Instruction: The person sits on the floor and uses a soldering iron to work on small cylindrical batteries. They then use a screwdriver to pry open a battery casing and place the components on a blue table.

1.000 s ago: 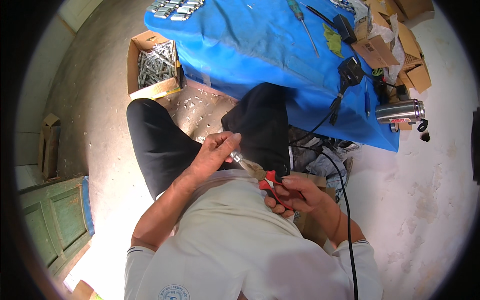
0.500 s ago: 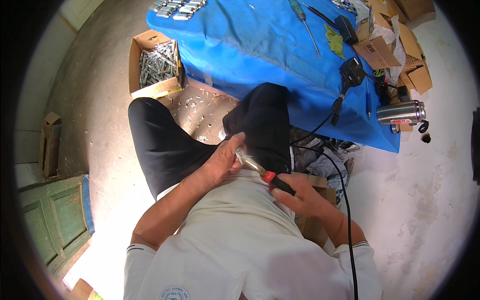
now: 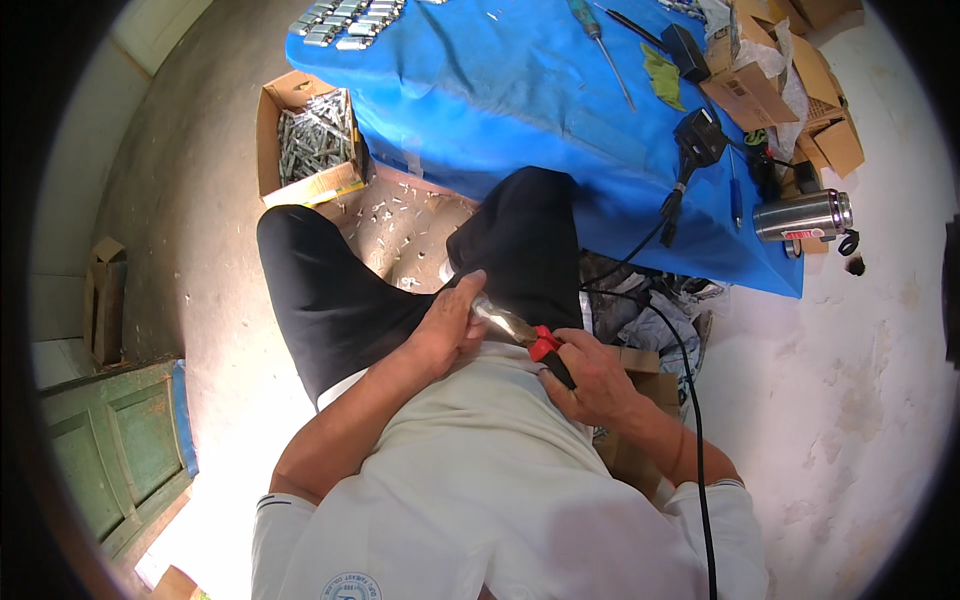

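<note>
Red-and-black pliers (image 3: 544, 346), rolled edge-on since a second ago, apparently twisting; right hand (image 3: 597, 385) clamped round them, left hand's (image 3: 446, 328) fingers pinching small shiny piece (image 3: 483, 306).

Silvery metal pieces (image 3: 356, 43) line a blue-draped worktop (image 3: 500, 90) at ten o'clock. A screwdriver (image 3: 586, 20) rests at one o'clock, a steel flask (image 3: 797, 217) at four o'clock.

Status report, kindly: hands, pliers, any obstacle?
Left hand holds small shiny piece; right hand grips red-handled pliers. Pliers' tips at piece, contact unclear. Black cable crosses right forearm in view.
</note>
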The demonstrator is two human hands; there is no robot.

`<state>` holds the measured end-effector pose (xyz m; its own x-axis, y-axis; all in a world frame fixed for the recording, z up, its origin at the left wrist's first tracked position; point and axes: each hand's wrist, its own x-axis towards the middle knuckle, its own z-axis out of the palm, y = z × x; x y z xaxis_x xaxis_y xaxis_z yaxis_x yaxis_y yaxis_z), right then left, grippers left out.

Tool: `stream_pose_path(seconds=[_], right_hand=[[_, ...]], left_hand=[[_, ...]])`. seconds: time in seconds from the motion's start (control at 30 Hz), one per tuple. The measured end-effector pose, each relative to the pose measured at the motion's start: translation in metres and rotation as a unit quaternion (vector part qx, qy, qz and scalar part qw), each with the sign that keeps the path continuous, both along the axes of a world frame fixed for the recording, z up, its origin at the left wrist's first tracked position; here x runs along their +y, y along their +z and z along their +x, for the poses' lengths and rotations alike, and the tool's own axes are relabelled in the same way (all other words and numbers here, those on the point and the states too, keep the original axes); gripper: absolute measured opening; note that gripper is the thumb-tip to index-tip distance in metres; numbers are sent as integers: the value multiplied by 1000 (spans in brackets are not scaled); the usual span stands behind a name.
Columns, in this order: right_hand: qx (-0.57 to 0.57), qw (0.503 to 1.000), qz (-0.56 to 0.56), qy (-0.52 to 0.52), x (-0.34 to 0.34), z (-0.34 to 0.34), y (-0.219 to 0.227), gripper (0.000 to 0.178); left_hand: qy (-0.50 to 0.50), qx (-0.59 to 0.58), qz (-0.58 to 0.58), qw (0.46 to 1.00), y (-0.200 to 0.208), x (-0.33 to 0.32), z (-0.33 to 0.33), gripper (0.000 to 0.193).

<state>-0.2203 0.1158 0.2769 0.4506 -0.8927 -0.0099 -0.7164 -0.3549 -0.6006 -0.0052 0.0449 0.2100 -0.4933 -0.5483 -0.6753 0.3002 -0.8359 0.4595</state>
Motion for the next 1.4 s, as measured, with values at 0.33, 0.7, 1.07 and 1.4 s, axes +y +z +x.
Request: stream_pose_path(seconds=[0.33, 0.7, 1.07, 1.4], right_hand=[[-313, 792, 504, -144, -3, -6, 15, 33], [-82, 978, 189, -30, 0, 4, 26, 32], [-81, 968, 236, -36, 1, 1, 34, 29], [-230, 847, 468, -104, 4, -14, 32, 29]], left_hand=[[33, 39, -28, 998, 7, -2, 4, 39], [40, 54, -45, 997, 1, -1, 9, 31], [3, -67, -167, 984, -4, 3, 9, 44], [18, -40, -146, 988, -4, 4, 10, 42]])
